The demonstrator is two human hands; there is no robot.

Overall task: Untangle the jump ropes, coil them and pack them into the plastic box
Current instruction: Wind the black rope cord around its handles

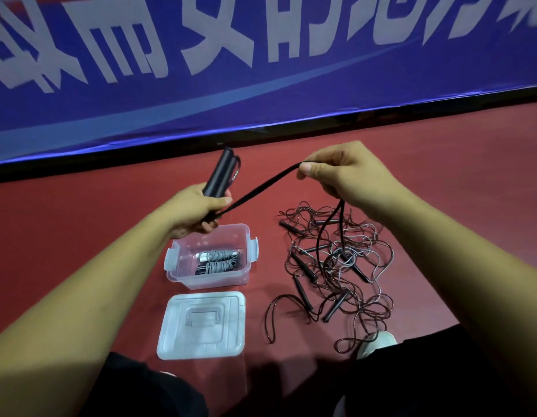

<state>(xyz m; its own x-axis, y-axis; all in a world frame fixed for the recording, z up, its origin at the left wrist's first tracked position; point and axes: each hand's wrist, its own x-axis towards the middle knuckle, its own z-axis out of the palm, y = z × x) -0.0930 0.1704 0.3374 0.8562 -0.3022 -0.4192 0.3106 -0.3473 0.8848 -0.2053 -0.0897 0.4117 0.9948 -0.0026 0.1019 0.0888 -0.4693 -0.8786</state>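
Black handles (220, 173) sit gripped together in my left hand (195, 209) so the cord (261, 188) runs taut to my right hand (345, 173), which pinches it, ready for coiling I'd say. Just below waits the plastic box (216, 279), coiled ropes (222, 261) inside — the tangle (336, 266) lies right of it on the floor (80, 224).

Clear plastic box (214, 278), matt black handles (220, 173).

Left hand (198, 210) grips black handles (220, 173); right hand (348, 173) pinches rope (261, 188).
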